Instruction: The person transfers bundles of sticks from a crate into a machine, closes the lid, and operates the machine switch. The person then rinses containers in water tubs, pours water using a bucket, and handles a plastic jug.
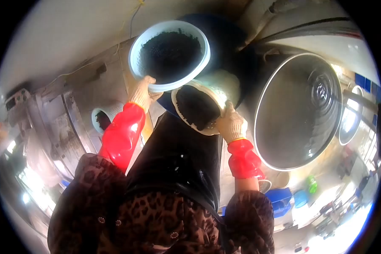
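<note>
**Two baskets of dark matter held above a dark tub**

The near-left rim of the pale blue basket (173, 86) is gripped by the left hand (142, 94): thumb laid along the rim, fingers curled beneath and partly hidden. The basket is tilted toward the wearer, its floor covered with dark, crumbly matter (171, 55).

Just below, the cream basket (213, 94) is clasped at its right edge by the right hand (232, 123), fingers folded closely round the rim. Dark matter is seen inside it as well. Contact between the baskets cannot be told; they are overlapped in view.

Both are held over the dark tub (235, 46). To the right, a large round vat (255, 118) is filled with liquid, its surface marked by ripples. Cream gloves and red sleeves (122, 135) are worn, with a black apron (173, 169).
</note>
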Action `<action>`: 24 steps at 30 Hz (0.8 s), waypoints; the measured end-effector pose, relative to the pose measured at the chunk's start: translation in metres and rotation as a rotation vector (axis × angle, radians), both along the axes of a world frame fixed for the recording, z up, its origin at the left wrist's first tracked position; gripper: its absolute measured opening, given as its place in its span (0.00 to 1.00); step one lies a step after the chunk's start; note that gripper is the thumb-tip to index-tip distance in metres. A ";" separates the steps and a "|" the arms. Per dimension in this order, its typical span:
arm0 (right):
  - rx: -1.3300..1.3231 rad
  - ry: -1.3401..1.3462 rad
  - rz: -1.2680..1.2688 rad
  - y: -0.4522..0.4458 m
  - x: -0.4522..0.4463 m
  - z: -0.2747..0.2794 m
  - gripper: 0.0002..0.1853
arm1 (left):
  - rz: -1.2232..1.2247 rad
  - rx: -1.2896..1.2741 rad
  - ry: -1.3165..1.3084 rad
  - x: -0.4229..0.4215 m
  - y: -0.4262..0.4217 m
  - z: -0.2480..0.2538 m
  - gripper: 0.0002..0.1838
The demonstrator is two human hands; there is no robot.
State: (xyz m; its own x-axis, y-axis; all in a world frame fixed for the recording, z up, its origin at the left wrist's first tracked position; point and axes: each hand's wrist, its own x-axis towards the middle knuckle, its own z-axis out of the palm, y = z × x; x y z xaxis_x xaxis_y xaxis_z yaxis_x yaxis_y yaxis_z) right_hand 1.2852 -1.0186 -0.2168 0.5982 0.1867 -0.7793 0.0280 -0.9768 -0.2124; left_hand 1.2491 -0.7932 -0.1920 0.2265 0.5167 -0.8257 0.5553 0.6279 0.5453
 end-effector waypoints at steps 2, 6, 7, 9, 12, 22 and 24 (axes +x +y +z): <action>0.018 -0.046 0.005 -0.005 0.001 0.002 0.23 | 0.125 -0.011 -0.063 -0.020 -0.002 -0.001 0.13; 0.138 -0.080 0.071 -0.008 0.000 0.006 0.24 | 0.330 0.017 -0.012 -0.045 -0.017 0.013 0.13; 0.145 -0.084 0.102 -0.008 0.000 0.007 0.24 | 0.361 0.022 -0.018 -0.052 -0.019 0.015 0.13; 0.158 -0.107 0.113 -0.001 -0.004 -0.004 0.24 | 0.285 0.093 -0.084 -0.066 -0.017 0.005 0.13; 0.139 -0.119 0.163 0.014 -0.005 -0.039 0.23 | 0.365 0.094 -0.057 -0.079 -0.016 -0.012 0.13; 0.102 -0.157 0.216 0.030 -0.014 -0.025 0.24 | 0.535 0.013 -0.171 -0.114 -0.015 -0.011 0.14; 0.112 -0.180 0.230 0.034 -0.022 -0.021 0.25 | 0.494 0.031 -0.245 -0.129 -0.010 -0.011 0.15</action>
State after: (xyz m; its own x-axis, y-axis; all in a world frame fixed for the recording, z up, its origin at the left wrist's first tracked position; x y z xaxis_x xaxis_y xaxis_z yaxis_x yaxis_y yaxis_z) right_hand 1.2635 -0.9843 -0.2380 0.6571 0.4120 -0.6312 0.2926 -0.9112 -0.2901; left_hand 1.1196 -0.8027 -0.2034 0.1347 0.6335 -0.7619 0.0527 0.7633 0.6439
